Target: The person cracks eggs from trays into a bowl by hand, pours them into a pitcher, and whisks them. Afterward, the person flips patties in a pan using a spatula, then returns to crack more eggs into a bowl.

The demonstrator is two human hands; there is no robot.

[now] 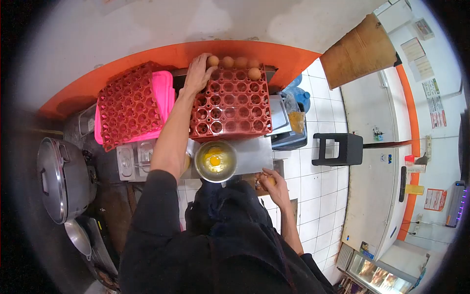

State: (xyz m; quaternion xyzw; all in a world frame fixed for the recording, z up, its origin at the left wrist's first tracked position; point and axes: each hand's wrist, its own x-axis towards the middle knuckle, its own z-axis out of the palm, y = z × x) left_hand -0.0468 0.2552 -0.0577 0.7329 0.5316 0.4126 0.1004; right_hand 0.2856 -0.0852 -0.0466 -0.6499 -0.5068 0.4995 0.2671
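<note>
My left hand reaches to the back left corner of a stack of red egg trays. Its fingers and thumb close around a brown egg at the end of the back row. Several more brown eggs sit along that row, with one egg in front of them. A metal bowl stands near my body, holding a cracked egg with its yolk whole. Low on the right, my right hand has curled fingers around a brown eggshell, partly hidden, beside other shell pieces.
An empty red egg tray leans on a pink plastic container at left. Lidded metal pans and a large pot are farther left. A black stool stands on the tiled floor at right, near blue water bottles.
</note>
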